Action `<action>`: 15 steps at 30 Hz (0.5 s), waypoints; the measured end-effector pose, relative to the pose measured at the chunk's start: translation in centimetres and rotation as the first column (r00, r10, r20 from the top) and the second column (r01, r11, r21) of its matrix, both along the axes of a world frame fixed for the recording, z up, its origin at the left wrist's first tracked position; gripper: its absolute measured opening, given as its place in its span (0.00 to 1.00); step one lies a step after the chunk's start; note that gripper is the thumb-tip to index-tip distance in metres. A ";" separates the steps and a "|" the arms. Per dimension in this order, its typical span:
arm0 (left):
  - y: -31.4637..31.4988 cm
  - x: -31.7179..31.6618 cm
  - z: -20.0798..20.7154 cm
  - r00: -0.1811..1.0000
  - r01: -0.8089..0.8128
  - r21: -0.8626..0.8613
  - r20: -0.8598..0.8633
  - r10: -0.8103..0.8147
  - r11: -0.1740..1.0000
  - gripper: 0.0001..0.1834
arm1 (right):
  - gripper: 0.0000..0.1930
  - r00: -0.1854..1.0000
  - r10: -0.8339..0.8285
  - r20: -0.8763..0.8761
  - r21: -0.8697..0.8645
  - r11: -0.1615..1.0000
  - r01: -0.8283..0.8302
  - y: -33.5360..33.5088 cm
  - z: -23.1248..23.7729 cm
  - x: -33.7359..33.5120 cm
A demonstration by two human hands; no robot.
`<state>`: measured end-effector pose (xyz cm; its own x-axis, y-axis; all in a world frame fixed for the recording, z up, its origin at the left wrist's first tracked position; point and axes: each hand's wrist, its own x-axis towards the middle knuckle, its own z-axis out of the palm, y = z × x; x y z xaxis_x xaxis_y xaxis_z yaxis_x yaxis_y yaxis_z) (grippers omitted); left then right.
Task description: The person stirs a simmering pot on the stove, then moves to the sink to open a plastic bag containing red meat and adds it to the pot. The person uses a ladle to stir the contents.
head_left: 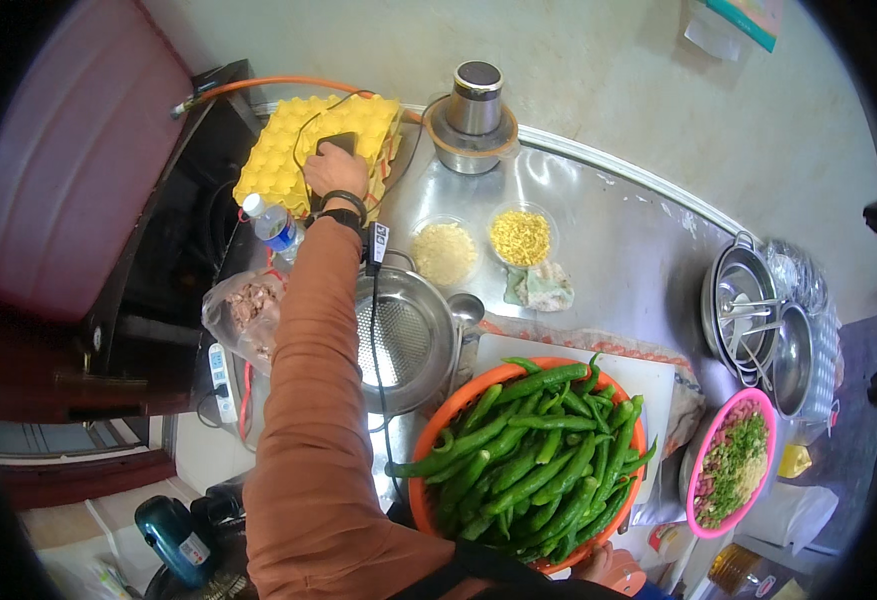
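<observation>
My left hand (340, 170) reaches far out over a stack of yellow egg trays (280, 150), closed on a small dark rectangular object (337, 143) whose kind I cannot make out. A dark band and a watch circle that wrist. A black cable with a labelled piece (377, 243) hangs beside the forearm. At the lower edge, my right hand (594, 562) grips the rim of an orange basket (633, 400), mostly hidden by it. Long green peppers (538, 450) heap the basket, which overlaps a white cutting board (648, 385).
A steel pan (438, 375) and ladle (466, 308) lie left of the basket. Behind stand bowls of chopped pale (443, 252) and yellow (520, 237) food and a food chopper (473, 125). Left are a bottle (276, 228) and bagged meat (248, 305); right, a pink-rimmed basin (691, 490) and steel bowls (715, 330).
</observation>
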<state>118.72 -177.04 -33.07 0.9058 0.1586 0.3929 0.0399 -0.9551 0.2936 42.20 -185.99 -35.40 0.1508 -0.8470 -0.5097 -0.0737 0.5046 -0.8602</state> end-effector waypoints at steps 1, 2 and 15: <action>0.1 -0.5 0.1 1.000 0.007 -0.015 0.015 -0.007 1.000 0.23 | 0.10 0.999 0.011 0.032 0.013 1.000 -0.011 0.1 0.0 0.0; 0.0 -1.2 0.2 0.995 0.070 0.004 0.072 -0.070 0.998 0.24 | 0.11 1.000 -0.006 0.001 0.003 1.000 0.006 0.1 0.1 0.0; -3.7 -23.2 10.9 0.499 0.842 -0.320 0.161 -0.851 0.434 0.17 | 0.22 0.928 0.336 0.159 0.064 0.935 -0.349 -2.1 0.9 -0.2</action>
<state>95.56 -180.78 -22.18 0.6655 -0.5864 0.4618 -0.7252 -0.3614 0.5861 42.00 -188.14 -34.53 0.5004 -0.6825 -0.5328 -0.1355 0.5461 -0.8267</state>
